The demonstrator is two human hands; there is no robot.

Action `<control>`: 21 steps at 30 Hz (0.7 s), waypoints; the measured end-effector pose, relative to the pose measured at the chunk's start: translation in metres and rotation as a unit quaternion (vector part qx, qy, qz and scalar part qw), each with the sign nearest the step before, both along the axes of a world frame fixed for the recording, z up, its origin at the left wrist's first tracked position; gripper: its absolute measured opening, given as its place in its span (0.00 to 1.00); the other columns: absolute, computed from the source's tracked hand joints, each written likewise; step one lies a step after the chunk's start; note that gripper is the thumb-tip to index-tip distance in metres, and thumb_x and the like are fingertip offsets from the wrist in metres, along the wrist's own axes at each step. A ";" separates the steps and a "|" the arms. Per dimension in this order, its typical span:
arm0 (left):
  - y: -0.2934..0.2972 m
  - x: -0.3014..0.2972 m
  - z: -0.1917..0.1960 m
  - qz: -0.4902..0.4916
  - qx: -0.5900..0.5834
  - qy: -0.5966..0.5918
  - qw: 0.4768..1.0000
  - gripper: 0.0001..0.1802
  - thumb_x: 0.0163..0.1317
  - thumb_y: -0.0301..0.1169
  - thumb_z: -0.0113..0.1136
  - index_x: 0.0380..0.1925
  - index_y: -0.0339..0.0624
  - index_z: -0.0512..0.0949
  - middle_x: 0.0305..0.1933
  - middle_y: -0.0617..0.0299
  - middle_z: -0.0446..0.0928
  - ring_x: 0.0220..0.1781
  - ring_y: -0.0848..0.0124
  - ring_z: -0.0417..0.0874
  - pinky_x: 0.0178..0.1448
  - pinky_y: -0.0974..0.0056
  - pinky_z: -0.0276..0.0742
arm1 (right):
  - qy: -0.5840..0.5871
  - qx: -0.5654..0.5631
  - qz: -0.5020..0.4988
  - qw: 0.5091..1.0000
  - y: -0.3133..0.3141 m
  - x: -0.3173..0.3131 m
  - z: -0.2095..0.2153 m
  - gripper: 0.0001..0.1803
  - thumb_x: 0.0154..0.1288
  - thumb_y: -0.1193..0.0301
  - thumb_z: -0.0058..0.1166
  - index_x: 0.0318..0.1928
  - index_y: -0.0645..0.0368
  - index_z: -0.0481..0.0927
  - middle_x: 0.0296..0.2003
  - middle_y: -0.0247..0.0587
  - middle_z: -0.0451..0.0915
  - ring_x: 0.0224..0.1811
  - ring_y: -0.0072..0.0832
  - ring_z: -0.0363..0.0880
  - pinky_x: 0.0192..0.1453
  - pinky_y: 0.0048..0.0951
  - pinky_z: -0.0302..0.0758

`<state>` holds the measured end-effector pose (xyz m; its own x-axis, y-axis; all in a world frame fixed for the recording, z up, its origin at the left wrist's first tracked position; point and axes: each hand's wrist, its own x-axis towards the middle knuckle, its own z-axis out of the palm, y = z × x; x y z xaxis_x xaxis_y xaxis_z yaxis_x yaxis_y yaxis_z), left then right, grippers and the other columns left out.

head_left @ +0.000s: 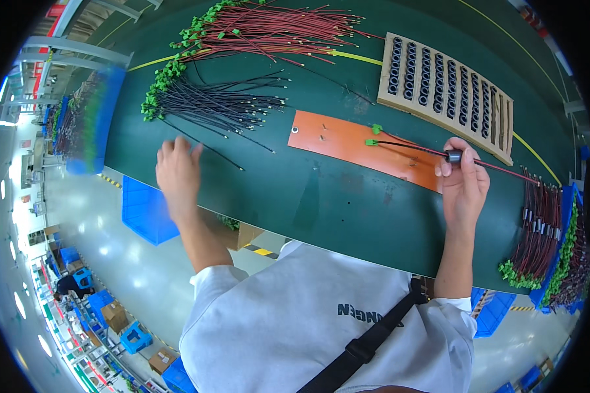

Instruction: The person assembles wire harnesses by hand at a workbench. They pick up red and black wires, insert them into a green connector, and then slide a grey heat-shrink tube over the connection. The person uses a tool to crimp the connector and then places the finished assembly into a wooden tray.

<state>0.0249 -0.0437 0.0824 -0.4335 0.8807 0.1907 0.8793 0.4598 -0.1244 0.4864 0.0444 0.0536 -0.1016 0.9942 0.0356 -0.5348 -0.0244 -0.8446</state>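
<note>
My right hand (464, 180) pinches a short black cylindrical core, likely ferrite (453, 156), between thumb and fingers. A dark wire and a red wire run through it. Their green connector (372, 142) lies to the left, over an orange board (347, 145) with small upright pins. A second green connector (377, 129) sits just beyond it. My left hand (178, 171) is slightly blurred, its thumb apart from the fingers, and nothing shows in it. It is close to the near edge of a pile of black wires (203, 101) with green connectors.
Red wires (288, 26) with green connectors lie at the back. A wooden rack (390, 98) at the back right holds rows of black cores. Bundled wire assemblies (537, 229) lie at the right end beside a blue bin (552, 281). Another blue bin (147, 209) is below the table's front edge.
</note>
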 end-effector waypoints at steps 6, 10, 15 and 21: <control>-0.004 -0.052 -0.048 -0.071 0.093 -0.161 0.980 0.24 0.61 0.47 0.72 0.39 0.37 0.77 0.56 0.37 0.75 0.62 0.40 0.74 0.64 0.48 0.73 | -0.022 -0.013 0.050 0.998 -0.002 -0.009 0.002 0.18 0.82 0.66 0.46 0.52 0.72 0.79 0.46 0.47 0.80 0.41 0.32 0.84 0.49 0.32 0.81; 0.047 -0.032 -0.057 -0.116 0.115 -0.082 0.983 0.23 0.62 0.46 0.71 0.39 0.37 0.77 0.53 0.38 0.77 0.58 0.40 0.76 0.61 0.46 0.74 | -0.023 0.004 0.063 0.998 -0.002 -0.011 -0.007 0.18 0.83 0.66 0.45 0.52 0.71 0.79 0.47 0.48 0.81 0.42 0.33 0.84 0.52 0.33 0.82; 0.069 0.032 -0.007 -0.228 0.168 0.008 0.959 0.11 0.61 0.33 0.70 0.39 0.41 0.81 0.44 0.58 0.83 0.49 0.53 0.81 0.53 0.50 0.77 | -0.018 0.020 0.082 0.996 0.001 -0.013 -0.005 0.17 0.84 0.66 0.43 0.52 0.69 0.79 0.47 0.49 0.81 0.43 0.32 0.83 0.52 0.33 0.82; 0.088 0.176 0.013 -0.534 0.058 -0.459 0.708 0.34 0.58 0.38 0.75 0.63 0.40 0.75 0.62 0.53 0.79 0.69 0.52 0.75 0.75 0.50 0.67 | 0.001 0.041 0.118 0.992 -0.003 -0.020 0.004 0.17 0.84 0.65 0.42 0.51 0.67 0.77 0.47 0.53 0.82 0.44 0.33 0.84 0.52 0.33 0.83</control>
<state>0.2009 0.0439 0.0957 0.4785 0.8017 0.3583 0.4196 -0.5671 0.7087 0.4665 0.0419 0.0579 -0.3313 0.9363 0.1168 -0.5244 -0.0798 -0.8477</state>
